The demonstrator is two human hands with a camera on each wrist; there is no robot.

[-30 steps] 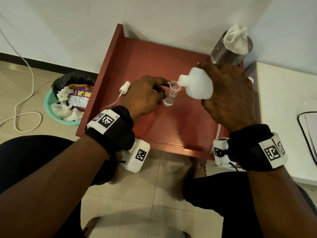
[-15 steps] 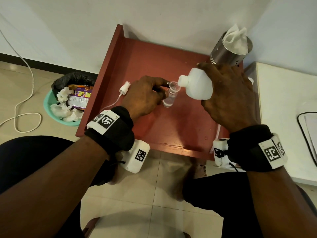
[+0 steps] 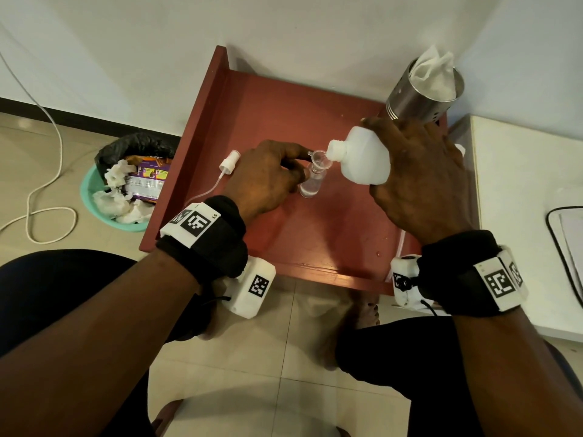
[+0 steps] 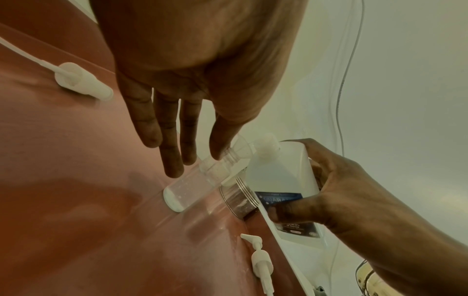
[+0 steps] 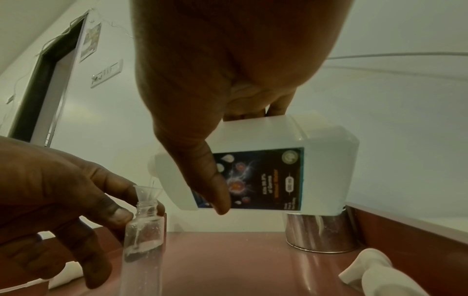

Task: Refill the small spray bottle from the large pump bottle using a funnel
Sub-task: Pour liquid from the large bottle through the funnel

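The small clear spray bottle (image 3: 310,187) stands capless on the red table (image 3: 315,241), partly filled. A clear funnel (image 3: 320,159) sits in its neck. My left hand (image 3: 301,168) pinches the bottle's neck between thumb and forefinger. My right hand (image 3: 419,184) grips the large white bottle (image 3: 362,159), tipped with its open mouth over the funnel. In the right wrist view a thin stream runs through the funnel (image 5: 148,193) into the small bottle (image 5: 143,250), below the large bottle (image 5: 266,160).
The spray head (image 3: 229,159) with its tube lies left of my left hand. The pump head (image 4: 260,258) lies near the table's right edge. A steel canister (image 3: 422,89) with tissue stands at the back right. A waste bin (image 3: 126,184) sits on the floor at left.
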